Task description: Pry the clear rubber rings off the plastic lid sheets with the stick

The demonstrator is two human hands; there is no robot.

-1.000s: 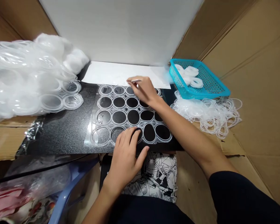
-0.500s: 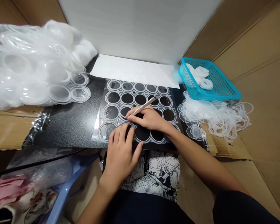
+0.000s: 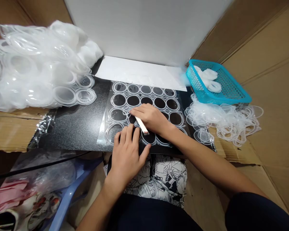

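A clear plastic sheet of round rings [image 3: 115, 107], set in rows, lies on the black tabletop. Flat on its near edge rests my left hand [image 3: 127, 146], palm down with the fingers spread, holding nothing. My right hand [image 3: 152, 118] is closed over the middle of the sheet, around a slim white stick [image 3: 141, 125] whose blunt end points back toward me. At the right fingertips a thin clear loop seems to stand slightly off the sheet. The stick's far end is hidden under the fingers.
A big heap of clear ring sheets [image 3: 38, 69] is piled at left. White paper [image 3: 139, 72] lies behind the ring sheet. At right, a turquoise basket [image 3: 219, 94] holds white ring bundles, with loose clear rings [image 3: 223, 122] before it. Cardboard walls [image 3: 267, 64] stand alongside.
My right hand has turned and shifted slightly away from me; the stick's free end swung from pointing away to pointing toward me. My left hand stays nearly in place.
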